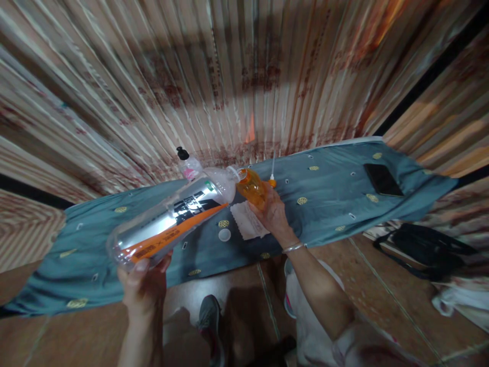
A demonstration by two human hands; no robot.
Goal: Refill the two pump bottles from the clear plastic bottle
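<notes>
Above the table, the left hand grips the large bottle low, apparently so its neck meets the amber bottle clasped by the right hand.

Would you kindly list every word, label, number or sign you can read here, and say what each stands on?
"×": on the orange stripe of the large bottle, between characters too blurred to read.
Black characters on its silver label: not legible.
Printed columns on the curtain: too blurred to read.
Pink patch on the black-topped bottle and marks on the blue cloth: too small to read.
Orange bottle: no readable text.
</notes>
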